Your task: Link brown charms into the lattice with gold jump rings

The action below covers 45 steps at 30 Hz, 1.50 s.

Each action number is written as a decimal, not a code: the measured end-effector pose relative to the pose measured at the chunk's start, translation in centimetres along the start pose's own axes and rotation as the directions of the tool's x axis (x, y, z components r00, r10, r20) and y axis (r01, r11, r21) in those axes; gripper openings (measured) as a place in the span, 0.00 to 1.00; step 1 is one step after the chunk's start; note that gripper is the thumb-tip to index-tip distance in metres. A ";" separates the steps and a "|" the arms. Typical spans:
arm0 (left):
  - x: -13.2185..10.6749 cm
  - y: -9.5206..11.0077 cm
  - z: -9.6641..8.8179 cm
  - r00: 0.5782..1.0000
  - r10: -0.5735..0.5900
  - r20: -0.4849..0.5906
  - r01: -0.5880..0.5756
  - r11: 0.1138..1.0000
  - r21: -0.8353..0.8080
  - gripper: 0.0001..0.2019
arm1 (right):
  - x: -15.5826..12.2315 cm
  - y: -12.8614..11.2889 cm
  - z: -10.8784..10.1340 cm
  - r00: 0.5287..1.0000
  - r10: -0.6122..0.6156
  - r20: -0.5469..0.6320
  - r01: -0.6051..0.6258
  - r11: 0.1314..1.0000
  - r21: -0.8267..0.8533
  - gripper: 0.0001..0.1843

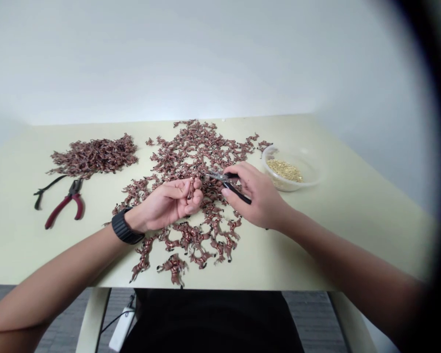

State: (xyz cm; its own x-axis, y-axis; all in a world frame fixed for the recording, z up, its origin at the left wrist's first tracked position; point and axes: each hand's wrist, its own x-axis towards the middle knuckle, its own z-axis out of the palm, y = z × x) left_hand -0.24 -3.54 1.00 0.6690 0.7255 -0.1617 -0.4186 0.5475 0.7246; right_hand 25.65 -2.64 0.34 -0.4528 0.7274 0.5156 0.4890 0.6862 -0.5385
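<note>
My left hand [169, 203] is curled palm up over the table, shut on a small reddish-brown figure [191, 189] held between fingers and thumb. My right hand [255, 196] grips black-handled small pliers [224, 179], with their metal jaws reaching toward that figure. Whether the jaws touch it is hidden. Dozens of similar horse-shaped figures [191, 147] lie scattered under and around both hands. A black wristwatch [124, 225] sits on my left wrist.
A dense heap of brown figures [93, 157] lies at the left, near red-handled pliers [68, 201] and a black-handled tool [46, 189]. A clear bowl [290, 169] holds small gold pieces [284, 170] at right. The pale table [316, 245] ends against a white wall.
</note>
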 end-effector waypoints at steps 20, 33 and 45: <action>-0.3 0.2 1.4 0.998 -0.028 0.058 0.032 0.997 -0.074 0.10 | -0.1 0.4 -0.5 0.906 -0.419 0.057 0.398 0.799 -0.451 0.21; -0.3 0.2 1.4 0.998 -0.030 0.051 0.032 0.998 -0.055 0.10 | -0.1 0.1 -0.6 0.900 -0.430 0.073 0.410 0.779 -0.474 0.19; -0.3 0.3 0.8 0.998 -0.067 0.016 0.067 0.998 0.018 0.08 | -0.2 -0.3 -0.5 0.944 -0.321 0.083 0.331 0.901 -0.281 0.19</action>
State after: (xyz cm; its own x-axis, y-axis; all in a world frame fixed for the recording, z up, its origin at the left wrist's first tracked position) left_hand -0.09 -3.96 1.76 0.7051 0.6806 -0.1992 -0.3618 0.5868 0.7244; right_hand 25.95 -3.01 0.78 -0.6457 0.4669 0.6042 0.5001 0.8565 -0.1273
